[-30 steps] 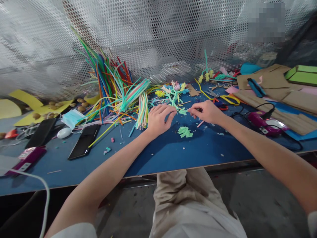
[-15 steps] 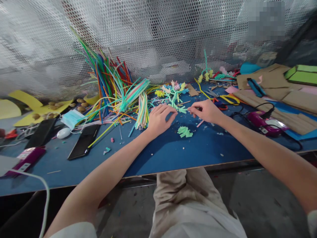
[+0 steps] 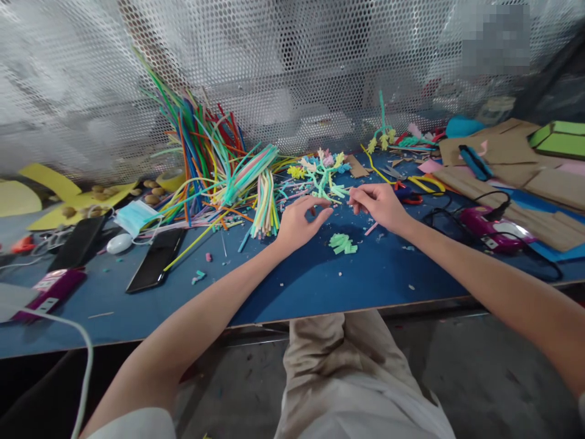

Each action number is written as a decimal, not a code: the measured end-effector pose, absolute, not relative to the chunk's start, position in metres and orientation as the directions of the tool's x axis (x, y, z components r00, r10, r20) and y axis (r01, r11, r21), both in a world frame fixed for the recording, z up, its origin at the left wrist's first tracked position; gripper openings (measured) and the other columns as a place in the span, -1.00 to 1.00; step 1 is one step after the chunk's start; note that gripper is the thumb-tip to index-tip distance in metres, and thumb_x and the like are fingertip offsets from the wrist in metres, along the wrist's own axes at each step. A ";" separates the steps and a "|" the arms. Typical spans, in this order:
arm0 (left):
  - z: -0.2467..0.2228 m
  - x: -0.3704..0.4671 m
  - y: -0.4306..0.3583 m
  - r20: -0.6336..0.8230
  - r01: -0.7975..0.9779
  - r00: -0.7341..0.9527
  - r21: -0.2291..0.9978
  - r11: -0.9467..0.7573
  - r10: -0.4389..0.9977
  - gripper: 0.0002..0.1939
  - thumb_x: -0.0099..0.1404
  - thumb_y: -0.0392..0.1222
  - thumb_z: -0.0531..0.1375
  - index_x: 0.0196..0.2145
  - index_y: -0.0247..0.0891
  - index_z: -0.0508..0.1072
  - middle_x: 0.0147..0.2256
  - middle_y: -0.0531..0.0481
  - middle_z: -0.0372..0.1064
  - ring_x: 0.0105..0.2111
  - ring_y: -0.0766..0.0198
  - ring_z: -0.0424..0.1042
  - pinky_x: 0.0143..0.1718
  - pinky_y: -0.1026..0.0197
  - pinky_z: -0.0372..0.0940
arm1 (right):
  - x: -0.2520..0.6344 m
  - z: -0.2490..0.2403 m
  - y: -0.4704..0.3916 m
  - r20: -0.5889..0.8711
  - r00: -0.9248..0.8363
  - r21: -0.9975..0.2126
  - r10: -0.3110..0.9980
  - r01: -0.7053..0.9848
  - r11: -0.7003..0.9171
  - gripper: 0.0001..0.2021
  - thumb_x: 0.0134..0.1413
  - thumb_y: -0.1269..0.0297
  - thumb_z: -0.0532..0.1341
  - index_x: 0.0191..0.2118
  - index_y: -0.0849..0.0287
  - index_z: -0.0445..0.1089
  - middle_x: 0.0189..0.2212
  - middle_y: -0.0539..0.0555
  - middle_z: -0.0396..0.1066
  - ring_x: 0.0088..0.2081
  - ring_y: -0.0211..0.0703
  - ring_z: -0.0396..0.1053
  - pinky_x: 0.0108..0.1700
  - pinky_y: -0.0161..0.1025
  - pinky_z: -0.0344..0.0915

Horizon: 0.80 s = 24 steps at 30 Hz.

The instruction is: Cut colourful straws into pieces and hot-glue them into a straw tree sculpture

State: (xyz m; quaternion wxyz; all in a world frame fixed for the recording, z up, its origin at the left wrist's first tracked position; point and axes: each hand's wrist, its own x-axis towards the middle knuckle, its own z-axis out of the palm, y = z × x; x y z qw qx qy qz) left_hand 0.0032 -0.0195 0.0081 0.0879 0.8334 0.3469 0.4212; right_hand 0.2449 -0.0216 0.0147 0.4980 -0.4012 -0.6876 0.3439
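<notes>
My left hand [image 3: 301,222] hovers over the blue table, thumb apart from the fingers, with nothing visible in it. Facing it, my right hand [image 3: 377,206] is closed in a pinch; whatever its fingertips hold is too small to make out. Just beyond both hands lies a branched bunch of mint-green pipe cleaners [image 3: 325,177] with yellow, pink and blue tufted flowers. Nearer the table's front edge is a small pile of short mint-green pipe cleaner pieces [image 3: 342,243]. Left of my left hand lies a pastel bundle of cut pipe cleaners [image 3: 265,204].
Long coloured pipe cleaners [image 3: 192,146] lean against the perforated metal screen [image 3: 320,67]. A black phone [image 3: 155,261], a blue face mask [image 3: 134,216] and a white mouse [image 3: 119,244] lie left. To the right are yellow-handled pliers [image 3: 425,184], a purple power strip [image 3: 493,227] and cardboard [image 3: 553,189].
My left thumb and fingers have spread a little and that hand has dropped slightly. My right hand keeps its pinch in nearly the same place. The view has shifted slightly.
</notes>
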 end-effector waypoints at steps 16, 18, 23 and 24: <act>0.004 0.010 -0.020 0.545 0.345 0.410 0.649 -0.678 0.731 -0.75 0.41 0.05 0.32 -0.25 -0.16 0.68 -0.27 0.00 0.65 -0.37 0.28 0.50 -0.28 0.19 0.37 | 0.232 0.014 -0.026 0.380 -0.097 -0.918 0.920 0.079 0.388 -0.53 0.19 -0.24 0.34 -0.39 0.12 0.56 -0.52 0.05 0.47 -0.52 -0.25 0.21 -0.44 -0.21 0.17; 0.005 0.008 -0.020 0.552 0.359 0.402 0.638 -0.681 0.730 -0.75 0.41 0.06 0.32 -0.25 -0.14 0.70 -0.27 0.00 0.66 -0.35 0.25 0.53 -0.25 0.18 0.39 | 0.237 0.012 -0.020 0.381 -0.026 -0.924 0.924 0.038 0.381 -0.53 0.16 -0.24 0.36 -0.39 0.13 0.56 -0.50 0.06 0.47 -0.53 -0.28 0.17 -0.47 -0.22 0.13; 0.006 0.005 -0.019 0.568 0.391 0.346 0.636 -0.666 0.746 -0.71 0.40 0.10 0.32 -0.26 -0.15 0.72 -0.29 -0.02 0.66 -0.38 0.25 0.51 -0.33 0.19 0.37 | 0.250 0.009 -0.007 0.337 0.150 -0.941 0.929 0.024 0.337 -0.50 0.08 -0.27 0.40 -0.39 0.16 0.56 -0.51 0.07 0.46 -0.58 -0.31 0.10 -0.54 -0.23 0.03; 0.006 0.004 -0.018 0.567 0.396 0.335 0.640 -0.658 0.753 -0.70 0.39 0.11 0.33 -0.27 -0.14 0.72 -0.29 -0.01 0.66 -0.41 0.27 0.48 -0.35 0.19 0.36 | 0.252 0.009 -0.005 0.332 0.171 -0.943 0.928 0.031 0.332 -0.50 0.07 -0.27 0.40 -0.38 0.16 0.57 -0.51 0.07 0.46 -0.58 -0.32 0.09 -0.54 -0.23 0.03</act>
